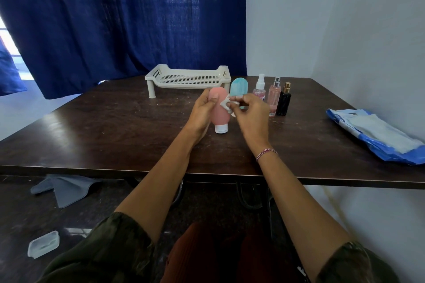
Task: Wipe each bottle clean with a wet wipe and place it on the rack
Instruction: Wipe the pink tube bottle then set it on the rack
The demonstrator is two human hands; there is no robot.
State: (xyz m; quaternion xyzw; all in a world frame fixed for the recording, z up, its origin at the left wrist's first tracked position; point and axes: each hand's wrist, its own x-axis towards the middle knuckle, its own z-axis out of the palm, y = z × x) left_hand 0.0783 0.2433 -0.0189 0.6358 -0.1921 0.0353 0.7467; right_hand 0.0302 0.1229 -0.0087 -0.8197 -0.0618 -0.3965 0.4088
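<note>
My left hand point(203, 110) grips a pink squeeze bottle point(220, 112) that stands cap-down, its white cap on the dark table point(115, 126). Against the bottle's right side, my right hand point(250, 114) presses a crumpled white wet wipe point(226, 105). Behind them a teal squeeze bottle point(238, 89) stands upright. To its right stand a clear spray bottle with pink liquid point(259, 89), a tall pink perfume bottle point(274, 97) and a black bottle with a gold cap point(284, 100). The white slotted rack point(187, 79) at the back of the table holds nothing.
A blue-and-white wet-wipe pack point(377, 134) lies open at the table's right edge. A blue curtain point(115, 18) hangs behind the table; a white wall is on the right. On the floor to the left lie a grey cloth point(64, 188) and a clear plastic lid point(43, 244).
</note>
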